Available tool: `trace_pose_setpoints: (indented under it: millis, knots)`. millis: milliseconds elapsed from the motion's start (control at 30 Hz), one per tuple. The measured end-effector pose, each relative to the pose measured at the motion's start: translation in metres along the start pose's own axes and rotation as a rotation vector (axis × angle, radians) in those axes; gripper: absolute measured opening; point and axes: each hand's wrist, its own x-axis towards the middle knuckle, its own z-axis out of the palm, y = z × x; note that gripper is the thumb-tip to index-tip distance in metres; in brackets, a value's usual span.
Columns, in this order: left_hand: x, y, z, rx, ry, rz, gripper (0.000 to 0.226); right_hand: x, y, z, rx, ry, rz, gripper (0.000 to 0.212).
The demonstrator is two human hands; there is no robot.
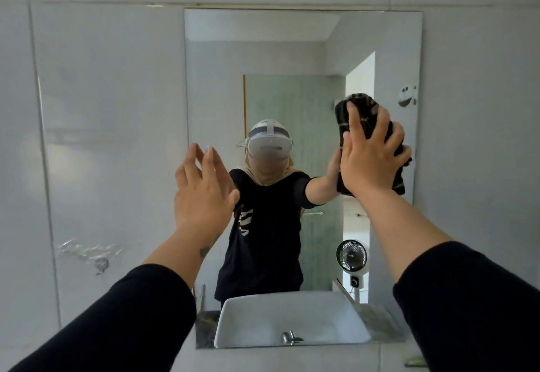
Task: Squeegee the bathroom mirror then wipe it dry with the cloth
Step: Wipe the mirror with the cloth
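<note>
A frameless rectangular mirror [304,50] hangs on the white tiled wall in front of me. My right hand [372,157] presses a dark patterned cloth [363,108] flat against the glass near the mirror's right edge, at mid height. My left hand [201,190] is raised by the mirror's left edge with its fingers spread and nothing in it; whether it touches the glass is unclear. No squeegee is in view.
The mirror reflects a person in a dark shirt with a headset, a white basin [292,319] with a tap, a small fan [351,255] and a doorway. A small round hook [406,95] sits at the mirror's right edge. White wall tiles [102,108] surround the mirror.
</note>
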Motion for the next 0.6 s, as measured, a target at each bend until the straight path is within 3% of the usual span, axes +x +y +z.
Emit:
trace_pose_setpoints:
  millis: [333,467,600]
  knots:
    - [0.0,0.001,-0.002,-0.045,0.008,-0.009,0.087,-0.018,0.0,0.004,0.235,-0.06,0.71,0.048]
    - [0.0,0.0,-0.004,-0.079,0.003,-0.001,0.085,-0.028,-0.022,0.002,0.223,-0.063,0.651,0.049]
    - [0.0,-0.005,-0.008,-0.131,0.015,0.034,0.073,-0.046,-0.055,0.001,0.194,-0.036,0.398,0.051]
